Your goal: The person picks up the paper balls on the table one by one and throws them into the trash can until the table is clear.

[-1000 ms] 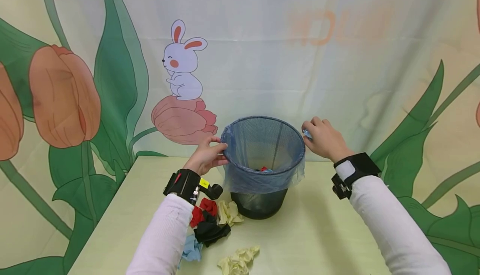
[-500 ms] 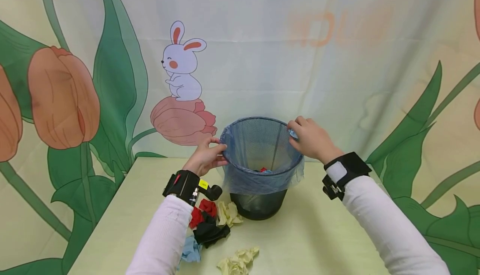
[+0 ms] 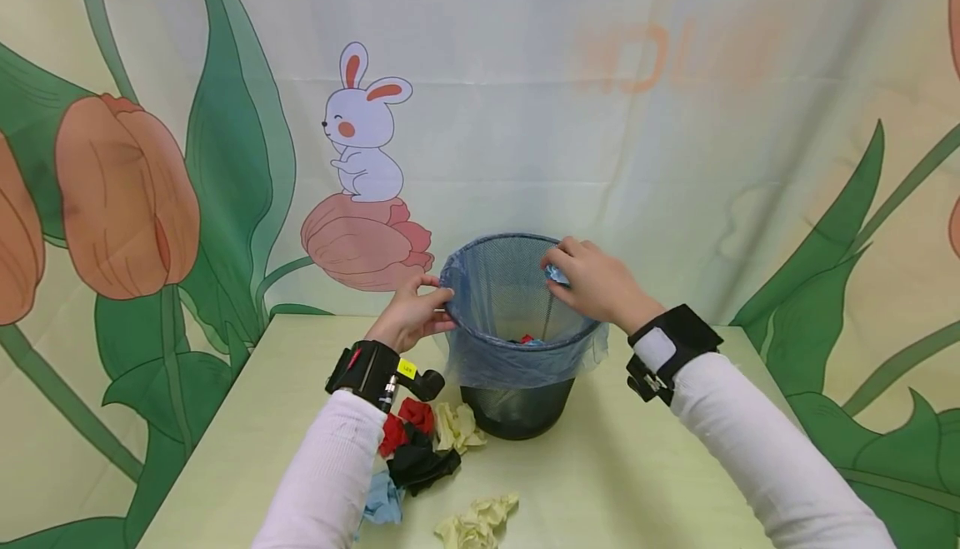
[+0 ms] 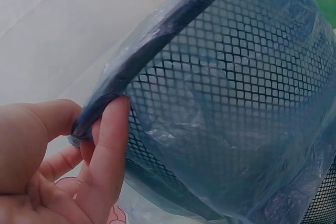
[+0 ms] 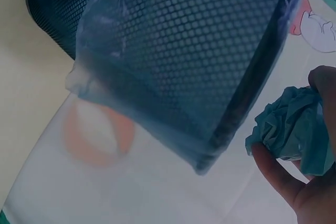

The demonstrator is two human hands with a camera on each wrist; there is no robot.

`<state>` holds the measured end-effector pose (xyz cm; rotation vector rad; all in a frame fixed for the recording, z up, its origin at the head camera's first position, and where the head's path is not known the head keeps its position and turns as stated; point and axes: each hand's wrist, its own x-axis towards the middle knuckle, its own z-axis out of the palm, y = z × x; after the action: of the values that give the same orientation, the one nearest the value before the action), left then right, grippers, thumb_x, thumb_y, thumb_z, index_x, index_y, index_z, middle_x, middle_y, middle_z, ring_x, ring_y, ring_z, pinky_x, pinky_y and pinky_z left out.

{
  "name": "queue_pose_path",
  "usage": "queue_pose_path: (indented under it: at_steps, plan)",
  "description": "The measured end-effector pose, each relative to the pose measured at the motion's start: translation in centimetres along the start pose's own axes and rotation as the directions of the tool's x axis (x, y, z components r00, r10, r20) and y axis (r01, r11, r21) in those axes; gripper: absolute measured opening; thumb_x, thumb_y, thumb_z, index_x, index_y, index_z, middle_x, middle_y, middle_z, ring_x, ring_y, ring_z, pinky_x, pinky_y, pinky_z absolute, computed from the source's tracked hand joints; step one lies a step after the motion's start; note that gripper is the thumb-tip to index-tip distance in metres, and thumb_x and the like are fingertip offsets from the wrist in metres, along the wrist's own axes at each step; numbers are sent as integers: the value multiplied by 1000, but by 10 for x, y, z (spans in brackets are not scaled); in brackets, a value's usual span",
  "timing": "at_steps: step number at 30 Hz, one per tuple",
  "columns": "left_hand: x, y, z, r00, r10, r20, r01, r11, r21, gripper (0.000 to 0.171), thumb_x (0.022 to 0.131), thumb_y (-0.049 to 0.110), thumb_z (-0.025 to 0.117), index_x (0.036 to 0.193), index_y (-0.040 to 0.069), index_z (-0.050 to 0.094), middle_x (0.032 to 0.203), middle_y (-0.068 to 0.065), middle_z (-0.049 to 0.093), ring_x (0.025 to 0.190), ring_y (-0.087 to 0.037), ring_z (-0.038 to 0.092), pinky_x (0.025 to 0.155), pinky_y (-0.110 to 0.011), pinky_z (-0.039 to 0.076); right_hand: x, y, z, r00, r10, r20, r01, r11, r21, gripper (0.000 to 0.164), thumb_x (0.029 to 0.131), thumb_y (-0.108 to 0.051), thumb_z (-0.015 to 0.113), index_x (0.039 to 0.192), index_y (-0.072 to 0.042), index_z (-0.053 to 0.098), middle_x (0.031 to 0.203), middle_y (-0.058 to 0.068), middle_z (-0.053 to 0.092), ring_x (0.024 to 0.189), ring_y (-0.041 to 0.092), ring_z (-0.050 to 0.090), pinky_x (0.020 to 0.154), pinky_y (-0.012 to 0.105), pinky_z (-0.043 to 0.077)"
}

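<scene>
A black mesh wastebasket (image 3: 517,407) stands on the table, lined with a translucent blue bag (image 3: 510,364) folded over its rim. At the rim's left side, my left hand (image 3: 411,311) pinches the edge between thumb and fingers; the left wrist view shows the thumb outside and fingers around the bag-covered rim (image 4: 157,38). My right hand (image 3: 600,281) holds a crumpled ball of blue paper (image 5: 294,129) over the basket's opening, near its right back rim. Inside, low down, lie small red and blue bits (image 3: 528,339).
Left of and before the basket lie crumpled red paper (image 3: 416,414), black paper (image 3: 422,461), blue paper (image 3: 384,499) and two cream pieces, one the nearer cream paper (image 3: 478,522). A printed curtain (image 3: 510,116) hangs behind the table (image 3: 660,457).
My right hand has moved left with the blue paper ball, from outside the basket's right rim to over the opening. The left hand keeps its place at the rim.
</scene>
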<state>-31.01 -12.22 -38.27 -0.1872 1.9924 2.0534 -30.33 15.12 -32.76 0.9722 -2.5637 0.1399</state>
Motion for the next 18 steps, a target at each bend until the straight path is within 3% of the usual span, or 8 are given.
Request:
queue_pose_path:
  at_steps: [8,18]
  plan:
    - [0,-1,0,1000,1,2,-1,1000,-11,37,95,15,51,125,12,31,88,-9,42,61,-15,52,61,-26,55,5,-13,4,999,-30,41,30,1000,6,23,90,-27,58,110,-15,60,107,7,55,90,24,54,63,33,48]
    - [-2,1,1,1000,12,14,-13,1000,1,38,95,16,51,126,10,30,87,-9,41,63,-17,51,62,-26,56,5,-20,7,995,10,96,-12,1000,18,34,89,-38,57,117,-19,56,117,6,51,98,23,52,62,32,49]
